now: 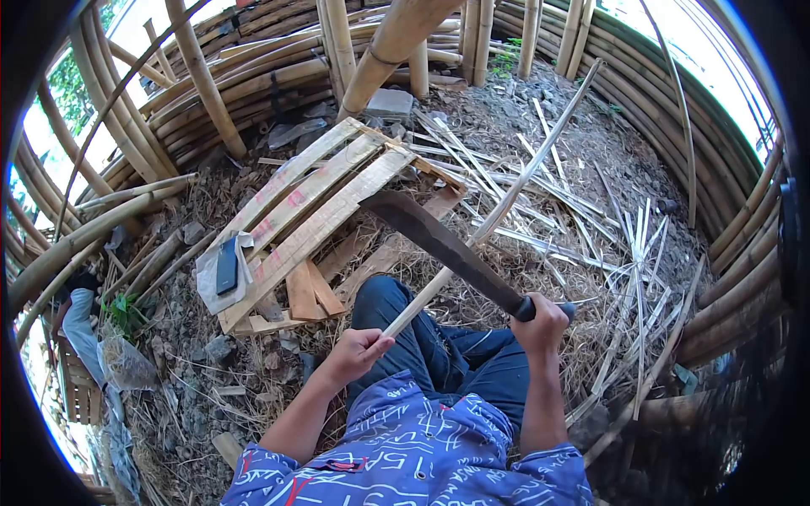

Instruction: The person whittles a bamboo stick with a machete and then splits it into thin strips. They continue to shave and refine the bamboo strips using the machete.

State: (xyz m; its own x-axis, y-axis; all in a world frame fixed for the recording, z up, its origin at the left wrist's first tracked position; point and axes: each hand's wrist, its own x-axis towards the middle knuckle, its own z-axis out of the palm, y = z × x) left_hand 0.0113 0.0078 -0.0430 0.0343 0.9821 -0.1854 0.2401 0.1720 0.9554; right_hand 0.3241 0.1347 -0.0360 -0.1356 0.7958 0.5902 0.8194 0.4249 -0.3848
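My left hand [359,352] is closed around the near end of a long bamboo strip [515,192], which slants up and away to the right across my knee. In my right hand [541,325] is the dark handle of a machete [443,244], gripped in a fist. Its broad, dark blade points up and left, and it crosses over the bamboo strip in this view. A thin pointed piece sticks out to the right of my right fist. My legs [422,346] are folded beneath both hands.
A wooden pallet [316,215] lies ahead on the left, with a phone [227,265] on a plastic bag at its near corner. Split bamboo strips [540,232] are scattered over straw and soil to the right. Stacked bamboo poles [658,135] and upright posts surround the spot.
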